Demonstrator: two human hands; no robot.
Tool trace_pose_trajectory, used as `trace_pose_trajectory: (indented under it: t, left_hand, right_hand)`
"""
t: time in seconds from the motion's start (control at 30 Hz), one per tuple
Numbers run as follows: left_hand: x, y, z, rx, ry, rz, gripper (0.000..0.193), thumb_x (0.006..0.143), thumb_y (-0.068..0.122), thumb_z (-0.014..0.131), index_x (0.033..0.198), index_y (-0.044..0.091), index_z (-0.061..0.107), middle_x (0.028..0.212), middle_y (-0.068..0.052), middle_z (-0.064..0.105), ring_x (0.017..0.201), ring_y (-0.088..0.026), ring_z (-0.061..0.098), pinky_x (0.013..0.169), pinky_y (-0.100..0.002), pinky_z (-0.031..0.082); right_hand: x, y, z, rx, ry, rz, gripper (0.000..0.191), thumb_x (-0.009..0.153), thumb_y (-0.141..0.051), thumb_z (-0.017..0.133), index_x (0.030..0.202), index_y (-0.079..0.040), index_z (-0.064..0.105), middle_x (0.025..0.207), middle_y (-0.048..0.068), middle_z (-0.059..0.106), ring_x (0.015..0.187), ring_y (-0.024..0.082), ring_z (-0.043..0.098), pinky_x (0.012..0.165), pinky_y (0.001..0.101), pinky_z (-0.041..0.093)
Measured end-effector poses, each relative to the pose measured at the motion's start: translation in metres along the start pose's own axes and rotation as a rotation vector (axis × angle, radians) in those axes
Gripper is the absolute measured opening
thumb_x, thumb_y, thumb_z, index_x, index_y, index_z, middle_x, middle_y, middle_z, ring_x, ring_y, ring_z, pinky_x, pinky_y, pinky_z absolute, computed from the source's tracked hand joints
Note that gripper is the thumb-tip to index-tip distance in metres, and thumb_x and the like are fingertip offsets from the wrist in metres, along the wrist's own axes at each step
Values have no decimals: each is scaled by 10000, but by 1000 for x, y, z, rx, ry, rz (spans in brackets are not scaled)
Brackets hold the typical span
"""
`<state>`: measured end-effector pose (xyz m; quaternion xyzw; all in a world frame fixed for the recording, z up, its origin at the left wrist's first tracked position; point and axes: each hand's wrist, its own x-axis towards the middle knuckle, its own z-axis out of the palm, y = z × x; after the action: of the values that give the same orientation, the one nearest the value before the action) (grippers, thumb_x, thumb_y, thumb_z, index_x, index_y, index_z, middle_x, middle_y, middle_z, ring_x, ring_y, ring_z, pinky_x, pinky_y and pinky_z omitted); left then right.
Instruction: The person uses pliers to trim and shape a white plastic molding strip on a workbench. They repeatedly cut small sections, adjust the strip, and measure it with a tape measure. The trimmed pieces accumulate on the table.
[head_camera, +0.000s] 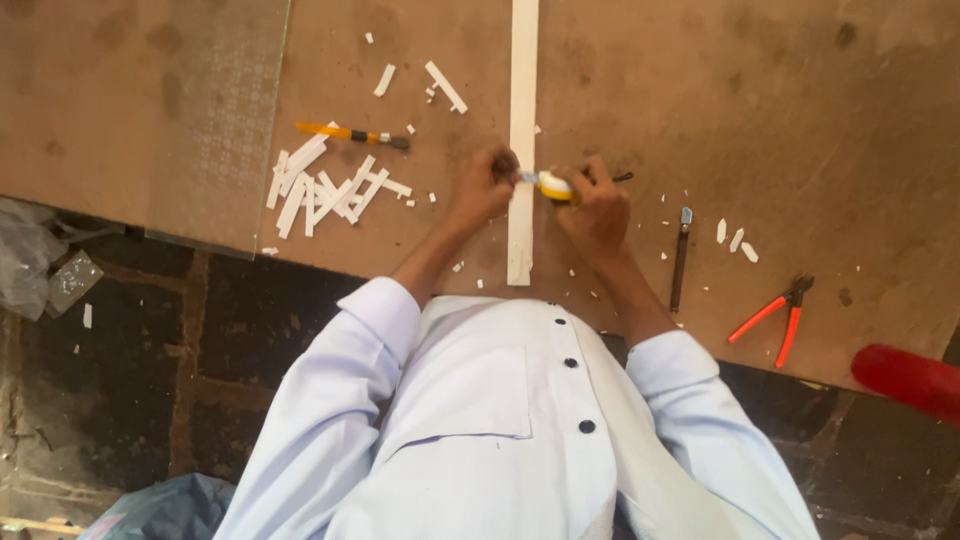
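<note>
Right grip (597, 203) wraps yellow-handled cutter (553, 186) | left grip (483, 186) pins long white flat strip (521, 140) to brown tabletop (800, 120) | judgement: steady strip, blade square.

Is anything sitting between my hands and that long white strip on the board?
Nothing visible does. The left hand rests right on the long white strip, and the right hand holds a yellow cutter against its edge. The cut white pieces and the orange pliers lie off to the sides.

Brown board (800, 120) under strip (523, 60), offcuts (320, 190), pliers (775, 318)
</note>
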<state>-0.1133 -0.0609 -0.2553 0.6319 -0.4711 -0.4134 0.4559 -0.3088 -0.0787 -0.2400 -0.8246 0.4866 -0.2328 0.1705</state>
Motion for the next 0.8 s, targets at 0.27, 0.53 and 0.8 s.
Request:
trace_pose_trajectory:
  t: [0.27, 0.53, 0.8]
  left_hand:
    - [92, 9, -39, -535, 199, -227, 399, 846, -102, 686, 1197, 13, 536, 876, -99, 649, 667, -157, 658, 525, -309, 560]
    - [186, -2, -40, -379, 269, -315, 339, 797, -70, 732, 1080, 20, 569, 805, -100, 699, 545, -155, 664, 407, -334, 486]
    - [229, -29, -33, 28, 263, -63, 140, 787, 83, 806, 880, 53, 705, 793, -68, 784, 614, -207, 723, 575, -355, 550]
  right_hand:
    - [106, 56, -1, -115, 5, -14, 243, 820, -242, 889, 1020, -156, 780, 939, 94, 678, 793, 340, 673, 653, 459, 529]
    - [192, 88, 18, -64, -18, -61, 221, 807, -217, 872, 994, -143, 779, 1004, 92, 699, 854, 336, 688, 709, 451, 536]
    - [266, 99, 39, -118, -91, -139, 221, 819, -115, 800, 1039, -128, 780, 1015, 94, 688, 871, 345, 682, 702, 453, 529]
